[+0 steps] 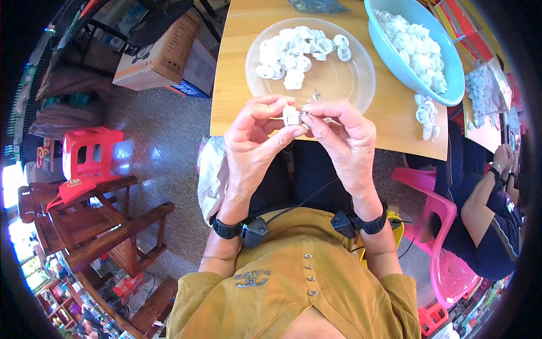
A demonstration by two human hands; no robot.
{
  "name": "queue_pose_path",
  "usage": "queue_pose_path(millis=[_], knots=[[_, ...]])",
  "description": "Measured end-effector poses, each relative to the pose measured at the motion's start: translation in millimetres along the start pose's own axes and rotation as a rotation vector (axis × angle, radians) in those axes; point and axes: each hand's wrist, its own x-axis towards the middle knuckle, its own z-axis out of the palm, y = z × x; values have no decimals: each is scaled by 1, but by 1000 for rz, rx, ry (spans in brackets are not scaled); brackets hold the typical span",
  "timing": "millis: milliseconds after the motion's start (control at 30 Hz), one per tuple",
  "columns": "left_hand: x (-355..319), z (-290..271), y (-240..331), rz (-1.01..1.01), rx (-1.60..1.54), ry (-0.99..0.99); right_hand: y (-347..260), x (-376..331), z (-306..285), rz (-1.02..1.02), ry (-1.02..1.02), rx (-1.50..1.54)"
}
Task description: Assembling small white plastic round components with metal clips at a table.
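My left hand (257, 135) and my right hand (341, 133) meet in front of my chest, fingertips pinching one small white plastic part (292, 116) between them. They hover just over the near rim of a clear round plate (350, 85) that carries several white round plastic pieces (296, 53) at its far side. Each wrist wears a black strap with a small black box.
The plate rests on a wooden table (237, 85). A light blue bowl (395, 62) full of white parts stands at the right, with loose parts (427, 116) below it. Another person (485, 209) sits on a pink chair (446, 254) at right. Red stool (90, 152), wooden chairs, cardboard box (164, 56) at left.
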Motion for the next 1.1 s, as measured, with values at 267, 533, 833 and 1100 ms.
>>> queue_pose_path(millis=[267,533,833,1100], knots=[[-1,1,-1,-19,31,12,-6,2,-7,136,-45,-14],[9,11,2,3,130,-33,-6,11,-20,147,-73,10],[12,8,-10,45,258,-36,-9,16,-31,85,-133,-129],[31,11,0,13,254,8,-52,60,-90,-219,359,-776]])
